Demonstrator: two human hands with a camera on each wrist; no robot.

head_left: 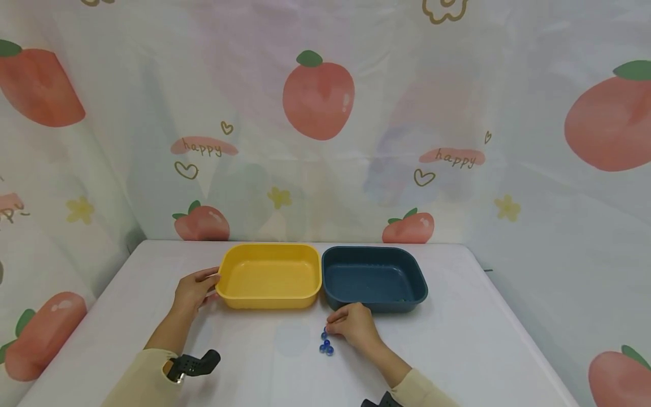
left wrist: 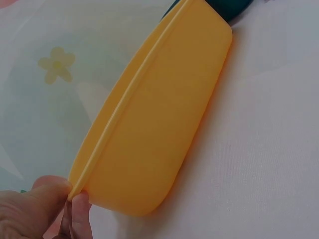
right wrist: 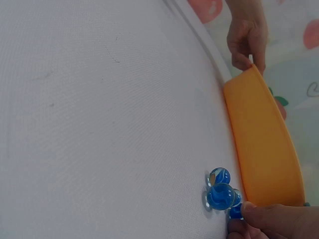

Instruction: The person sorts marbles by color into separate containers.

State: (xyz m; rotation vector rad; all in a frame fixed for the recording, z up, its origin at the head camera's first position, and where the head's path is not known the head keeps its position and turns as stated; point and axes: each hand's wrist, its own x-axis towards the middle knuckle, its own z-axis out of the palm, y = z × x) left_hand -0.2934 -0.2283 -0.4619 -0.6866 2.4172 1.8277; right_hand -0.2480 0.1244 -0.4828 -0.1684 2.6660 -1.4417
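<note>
My left hand [head_left: 192, 294] pinches the left rim of a yellow plastic tub [head_left: 269, 303], thumb on the inner side and fingers on the outer side in the left wrist view. In front of the dark blue tub, my right hand [head_left: 356, 328] is low over the table, with thumb and fingertips around a blue glass marble [right wrist: 235, 212]. Several more blue marbles [head_left: 329, 350] lie close together just left of that hand. One clear marble with blue swirls [right wrist: 221, 196] shows large in the right wrist view.
The dark blue tub [head_left: 376, 307] stands right beside the yellow one, with small greenish glints low at its front right inside. Both sit at the back of a white-covered table [head_left: 264, 373]. A peach-print cloth [head_left: 325, 186] hangs behind.
</note>
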